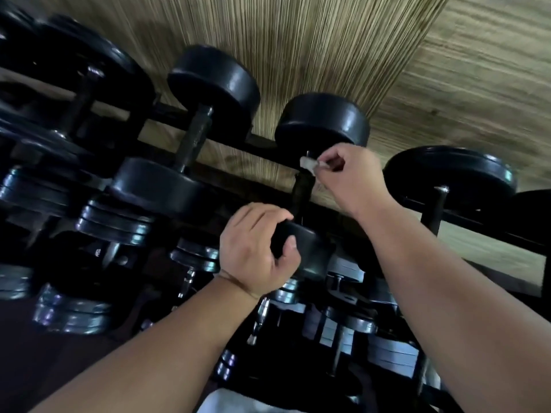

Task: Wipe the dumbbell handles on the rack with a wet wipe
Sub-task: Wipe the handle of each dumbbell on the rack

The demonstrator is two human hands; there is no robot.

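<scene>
A black dumbbell lies on the top tier of the rack (262, 144), its far head (323, 120) toward the wall. My left hand (256, 248) grips its near head (307, 248), fingers curled over the rim. My right hand (354, 180) pinches a small white wet wipe (310, 166) against the far end of its dark handle (302, 195), just below the far head. Part of the handle shows between my two hands.
More black dumbbells (193, 138) sit to the left and one to the right (450, 174) on the same tier. Lower tiers hold chrome-edged plate dumbbells (113, 225). A wood-grain wall (447, 70) stands behind the rack.
</scene>
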